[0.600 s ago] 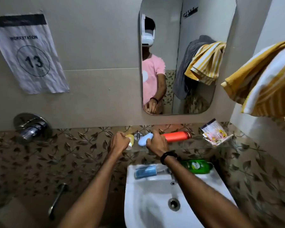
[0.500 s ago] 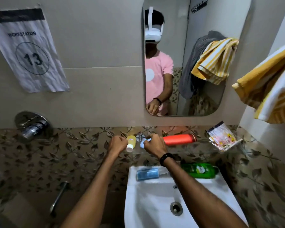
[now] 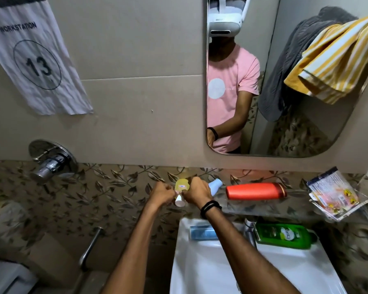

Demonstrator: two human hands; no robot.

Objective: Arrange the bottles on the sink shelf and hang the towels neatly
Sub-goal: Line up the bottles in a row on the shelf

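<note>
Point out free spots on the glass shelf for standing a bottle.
Bare glass shelf between the lying orange bottle and the sachets. A smaller gap between the blue bottle and the orange one. The left end is crowded: both hands around the yellow bottle.

Dim warm indoor light, soft shadows, slight overall blur, wide-angle bending at edges (paper sign [image 3: 33,58] slanted)

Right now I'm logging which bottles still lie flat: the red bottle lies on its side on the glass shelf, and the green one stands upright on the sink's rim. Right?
Not quite. The head view shows the green bottle lying on its side on the sink rim. The red bottle does lie flat on the glass shelf.
</note>
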